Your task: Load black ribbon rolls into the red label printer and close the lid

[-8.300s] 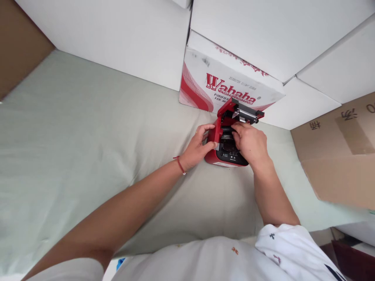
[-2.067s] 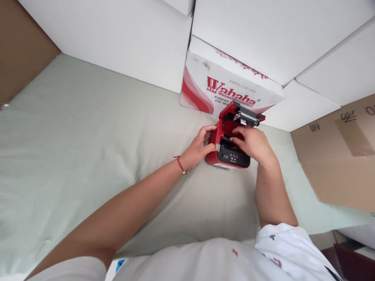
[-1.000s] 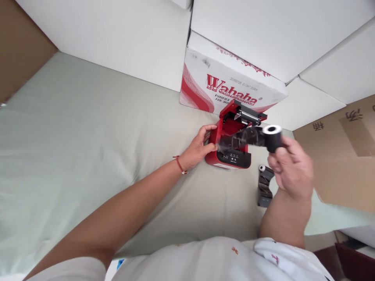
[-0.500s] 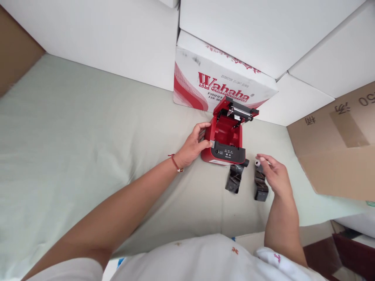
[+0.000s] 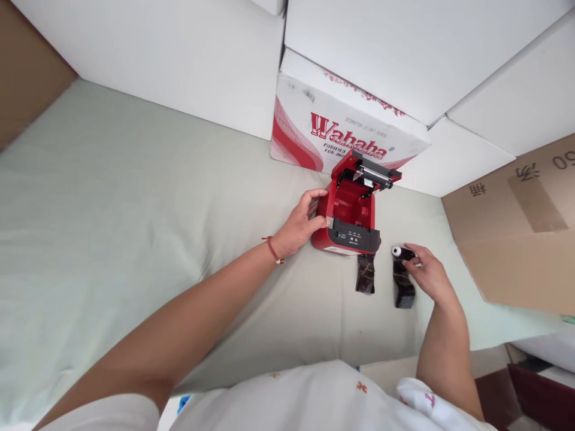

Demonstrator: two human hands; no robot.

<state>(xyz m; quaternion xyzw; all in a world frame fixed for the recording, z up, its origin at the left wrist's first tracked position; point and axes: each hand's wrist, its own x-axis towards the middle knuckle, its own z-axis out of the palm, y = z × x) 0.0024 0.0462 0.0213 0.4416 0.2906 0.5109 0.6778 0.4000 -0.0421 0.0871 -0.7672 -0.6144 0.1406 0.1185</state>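
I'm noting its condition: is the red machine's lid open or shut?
Open: the lid stands raised above the red machine, exposing its red interior.

Red machine, black front panel. Black roll, white end. Your shirt white, orange and pink marks. Cloth pale green.

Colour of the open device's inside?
Red; the device's inside shows best in the head view.

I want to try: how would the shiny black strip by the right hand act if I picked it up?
The strip would probably flop, as it lies bent. Its rolled end looks round, so might roll. The shiny surface may feel slippery.
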